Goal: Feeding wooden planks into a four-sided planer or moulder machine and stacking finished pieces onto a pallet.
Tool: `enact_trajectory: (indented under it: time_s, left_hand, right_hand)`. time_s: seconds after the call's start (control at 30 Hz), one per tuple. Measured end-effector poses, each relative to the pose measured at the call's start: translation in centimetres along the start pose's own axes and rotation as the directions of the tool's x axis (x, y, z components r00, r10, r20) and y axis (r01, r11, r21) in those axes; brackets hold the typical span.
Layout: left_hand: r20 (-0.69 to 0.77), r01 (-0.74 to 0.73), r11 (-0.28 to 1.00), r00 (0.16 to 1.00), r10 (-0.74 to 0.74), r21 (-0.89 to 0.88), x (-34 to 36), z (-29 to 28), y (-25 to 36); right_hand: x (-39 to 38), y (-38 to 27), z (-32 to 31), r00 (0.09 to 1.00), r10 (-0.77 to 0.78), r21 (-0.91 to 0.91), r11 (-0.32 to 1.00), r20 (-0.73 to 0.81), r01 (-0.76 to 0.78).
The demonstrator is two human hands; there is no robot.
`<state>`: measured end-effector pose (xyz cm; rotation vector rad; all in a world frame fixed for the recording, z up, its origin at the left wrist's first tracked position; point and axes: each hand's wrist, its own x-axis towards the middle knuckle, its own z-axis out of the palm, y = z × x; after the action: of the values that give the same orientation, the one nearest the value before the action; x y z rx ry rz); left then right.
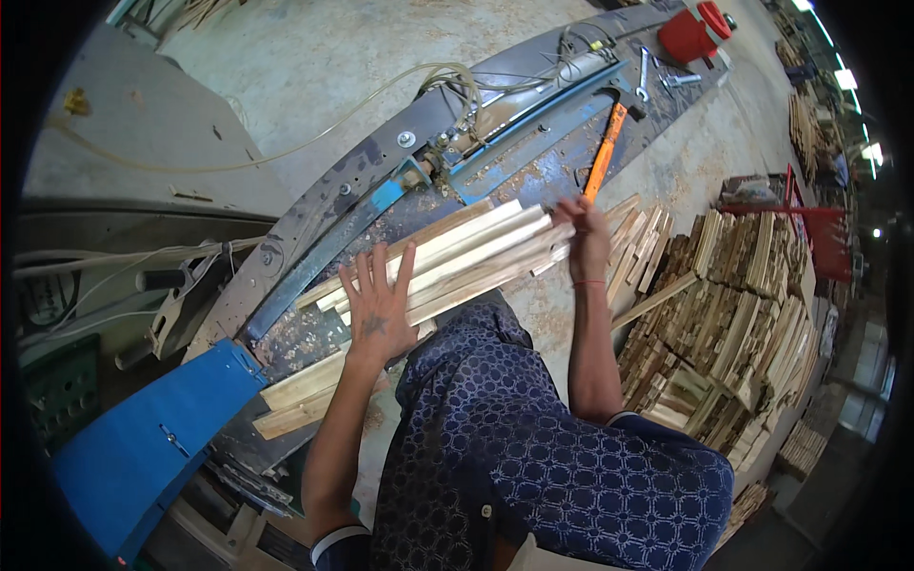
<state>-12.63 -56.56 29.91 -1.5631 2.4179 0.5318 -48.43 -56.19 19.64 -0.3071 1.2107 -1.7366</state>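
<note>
Several pale wooden strips [466,249] lie side by side on the dark metal bench in front of me. My left hand [379,303] rests on their left part, palm down with the fingers spread. By their right ends is my right hand [586,238], slightly blurred, its fingers curled in. The strip ends meet the fingers there, but what they hold, if anything, cannot be made out. Just beyond this hand lies an orange-handled hammer-like tool [606,152], its dark head pointing away.
A blue metal clamp rail with a cylinder [533,114] and hoses runs along the bench [371,157]. A wrench [644,76] and red container [695,33] stand at the far end. Stacked wood [724,314] fills the right; a blue metal cover [162,447] is at left.
</note>
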Motion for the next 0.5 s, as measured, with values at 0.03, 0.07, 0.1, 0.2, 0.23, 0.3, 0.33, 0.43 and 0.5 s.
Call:
enact_trajectory:
  time_s: [0.03,0.07,0.1,0.2,0.23,0.3,0.33,0.43,0.5]
  left_hand:
    - [-0.001,0.018,1.000,1.000,-0.018,-0.011,0.0,0.2,0.1]
    - [-0.011,-0.002,0.999,1.000,0.002,-0.034,0.0,0.4,0.1]
    - [-0.021,-0.019,0.999,1.000,0.018,-0.049,-0.4,0.3,0.0]
    - [-0.038,0.005,0.993,0.999,-0.010,-0.118,0.3,-0.3,-0.2]
    - [-0.068,-0.011,0.989,0.998,0.001,-0.145,0.2,-0.3,-0.3]
    - [-0.109,0.003,0.991,0.994,-0.018,-0.137,-0.5,0.3,-0.2]
    - [-0.117,0.012,0.993,0.993,-0.026,-0.115,-0.8,0.6,0.0]
    - [-0.195,0.057,0.986,0.977,-0.088,-0.158,-1.6,1.2,1.2]
    - [-0.213,0.075,0.976,0.970,-0.119,-0.203,-1.6,1.8,1.5]
  right_hand:
    - [0.6,-2.0,0.6,0.973,-0.158,-0.334,0.938,-0.166,0.095]
    - [0.5,-3.9,3.1,0.973,-0.225,-0.521,0.826,0.044,0.214]
    - [0.1,-5.1,6.1,0.935,-0.238,-0.647,0.676,0.262,0.353]
    - [-2.4,-1.6,15.9,0.515,0.096,-0.524,0.201,0.852,0.828]
    - [-2.7,-0.6,18.0,0.350,0.238,-0.377,0.076,0.906,0.923]
    - [-0.1,3.5,17.5,0.312,0.300,-0.322,-0.017,0.901,0.946]
    - [1.2,3.6,17.9,0.325,0.451,-0.402,0.082,0.831,0.912]
    - [2.2,3.4,18.8,0.260,0.559,-0.431,0.197,0.787,0.880]
    - [2.8,4.1,19.1,0.372,0.453,-0.441,0.053,0.810,0.896]
